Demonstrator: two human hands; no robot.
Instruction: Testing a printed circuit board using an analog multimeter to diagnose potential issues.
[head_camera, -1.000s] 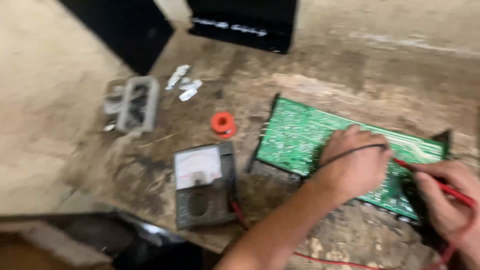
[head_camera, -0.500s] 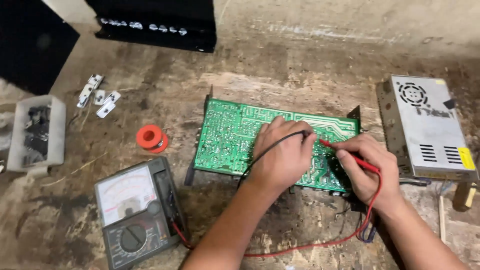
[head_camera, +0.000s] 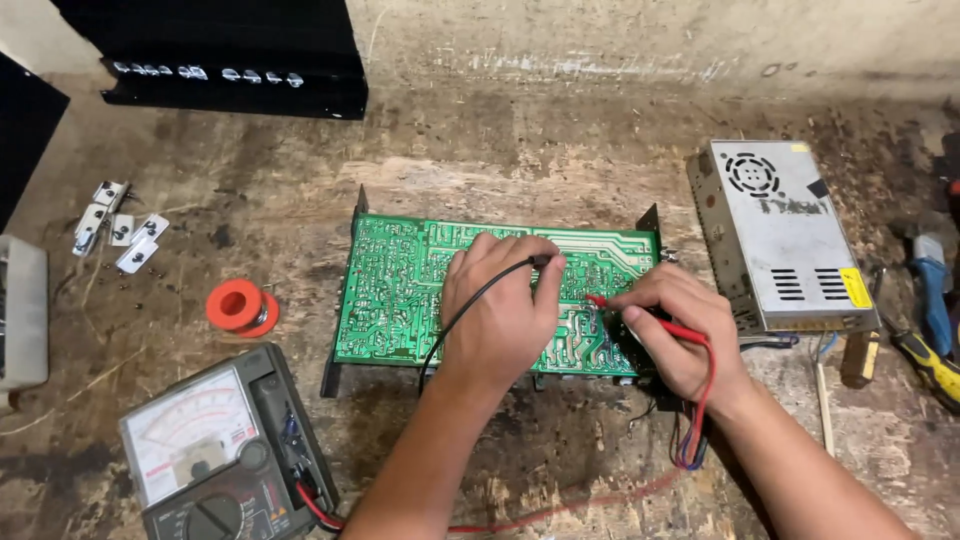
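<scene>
Nearby, analog meter (head_camera: 225, 455), orange spool (head_camera: 240, 306), metal power supply (head_camera: 775, 235), both hands' fingers pinching probes on green board (head_camera: 400, 290)

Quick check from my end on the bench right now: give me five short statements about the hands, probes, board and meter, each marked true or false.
1. The left hand holds the black probe against the green circuit board. True.
2. The right hand holds a screwdriver. False: it holds the red probe.
3. The analog meter lies right of the board. False: it lies at lower left.
4. A metal power supply box lies right of the board. True.
5. The orange solder spool sits on the board. False: it sits on the bench, left of it.
</scene>
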